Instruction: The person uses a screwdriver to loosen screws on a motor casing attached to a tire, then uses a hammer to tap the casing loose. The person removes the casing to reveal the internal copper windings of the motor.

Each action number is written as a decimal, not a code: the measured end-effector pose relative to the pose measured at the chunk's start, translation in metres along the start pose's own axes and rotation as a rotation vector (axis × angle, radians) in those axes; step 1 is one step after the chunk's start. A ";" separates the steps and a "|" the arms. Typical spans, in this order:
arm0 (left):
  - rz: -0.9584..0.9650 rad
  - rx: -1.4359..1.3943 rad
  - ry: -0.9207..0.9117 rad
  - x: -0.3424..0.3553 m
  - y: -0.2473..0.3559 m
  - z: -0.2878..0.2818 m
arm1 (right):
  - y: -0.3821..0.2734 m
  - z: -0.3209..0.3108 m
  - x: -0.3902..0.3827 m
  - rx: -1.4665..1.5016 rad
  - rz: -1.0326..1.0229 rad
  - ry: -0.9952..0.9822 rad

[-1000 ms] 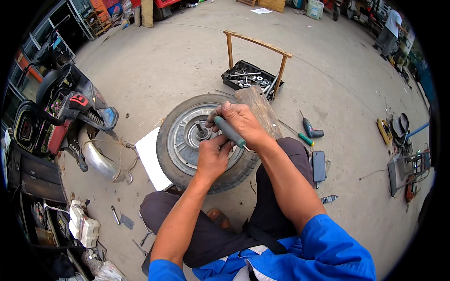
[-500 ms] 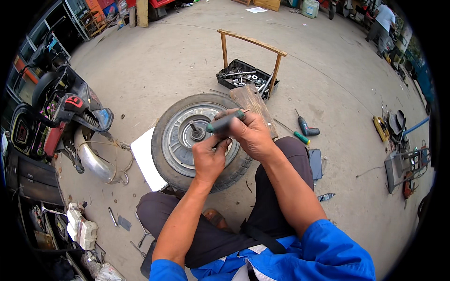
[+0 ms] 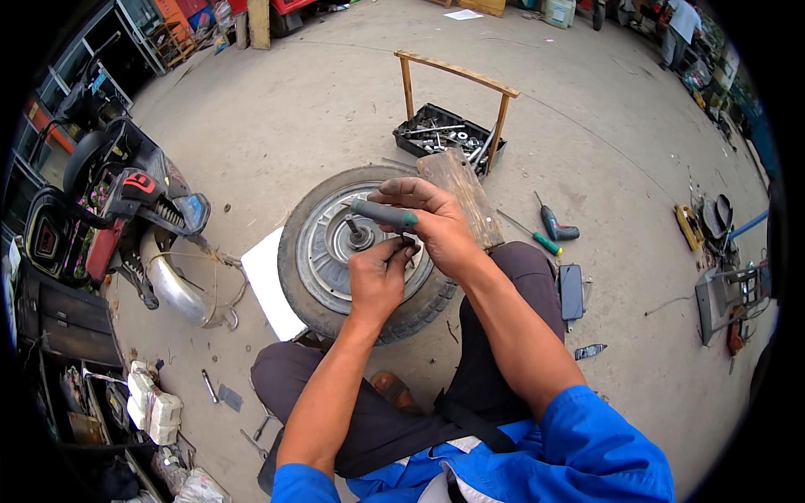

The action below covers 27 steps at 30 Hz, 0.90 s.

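My right hand point(image 3: 440, 222) is over the wheel, closed on a dark green and black driver point(image 3: 381, 215) whose thin metal tip points left. Just below it, my left hand point(image 3: 377, 277) has its thumb and fingers pinched together around something small and dark that I cannot make out. Beneath both hands a motor wheel point(image 3: 323, 314) lies flat, its tyre around a metal hub and a threaded axle point(image 3: 353, 226) standing up from the middle. My hands hide part of the hub's right side.
A wooden board point(image 3: 461, 189) lies at the wheel's right edge, before a black tool tray point(image 3: 428, 113) with a wooden handle. On the floor at right are a pistol-shaped driver point(image 3: 556, 223), a screwdriver point(image 3: 547, 244) and a phone point(image 3: 571, 293). A scooter point(image 3: 126, 197) stands left.
The driver has swung round in my right hand; its tip pointed right before and points left now. My right fingers have loosened and lifted. The left hand stays pinched near the same spot.
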<state>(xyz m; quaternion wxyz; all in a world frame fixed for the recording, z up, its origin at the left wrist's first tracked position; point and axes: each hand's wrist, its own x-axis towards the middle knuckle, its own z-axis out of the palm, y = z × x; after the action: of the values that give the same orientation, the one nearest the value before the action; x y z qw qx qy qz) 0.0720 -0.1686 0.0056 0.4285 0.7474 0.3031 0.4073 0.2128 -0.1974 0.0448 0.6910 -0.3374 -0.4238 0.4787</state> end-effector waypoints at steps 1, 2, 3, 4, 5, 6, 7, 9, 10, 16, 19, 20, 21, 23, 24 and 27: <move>-0.025 -0.007 0.012 -0.001 -0.001 0.001 | 0.002 -0.007 -0.004 0.045 -0.053 -0.043; -0.048 -0.013 0.031 -0.001 -0.002 0.001 | 0.001 -0.009 -0.006 0.072 -0.078 -0.081; -0.017 0.008 0.040 -0.001 -0.001 -0.001 | 0.000 -0.011 -0.009 0.101 -0.102 -0.118; 0.015 0.028 0.048 -0.002 0.000 -0.002 | -0.002 -0.011 -0.013 0.111 -0.099 -0.142; 0.051 0.039 0.048 -0.001 0.001 0.001 | -0.007 -0.013 -0.018 0.112 -0.100 -0.158; 0.043 0.047 0.065 -0.002 0.002 0.002 | -0.012 -0.011 -0.020 0.138 -0.077 -0.134; 0.034 0.055 0.080 -0.004 0.001 -0.001 | -0.010 -0.007 -0.018 0.153 -0.037 -0.095; 0.048 0.022 0.089 0.000 0.006 0.008 | -0.003 -0.011 -0.016 0.199 0.026 0.007; 0.024 0.027 0.088 0.002 0.006 0.010 | 0.000 -0.011 -0.016 0.170 0.012 0.058; 0.131 0.109 0.165 -0.001 -0.014 0.003 | 0.003 -0.007 -0.019 0.102 -0.055 -0.132; 0.039 0.017 0.157 0.000 0.001 0.013 | 0.009 -0.015 -0.019 0.282 0.030 -0.061; 0.108 0.054 0.130 0.002 0.000 0.012 | 0.012 -0.015 -0.015 0.299 0.036 -0.042; 0.095 0.052 0.103 0.002 -0.001 0.011 | 0.014 -0.015 -0.015 0.293 0.037 -0.029; 0.067 0.053 0.049 0.001 -0.004 0.009 | 0.013 -0.014 -0.013 0.286 0.041 -0.004; 0.111 0.052 0.057 0.002 -0.004 0.009 | 0.014 -0.014 -0.010 0.257 0.051 -0.006; 0.235 0.042 0.077 0.001 -0.003 0.013 | 0.005 -0.010 0.000 0.181 0.137 -0.029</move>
<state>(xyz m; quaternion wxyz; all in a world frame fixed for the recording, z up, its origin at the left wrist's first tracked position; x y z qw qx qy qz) 0.0837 -0.1717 -0.0012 0.3502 0.7703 0.2381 0.4768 0.2197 -0.1965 0.0362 0.6779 -0.2950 -0.3647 0.5661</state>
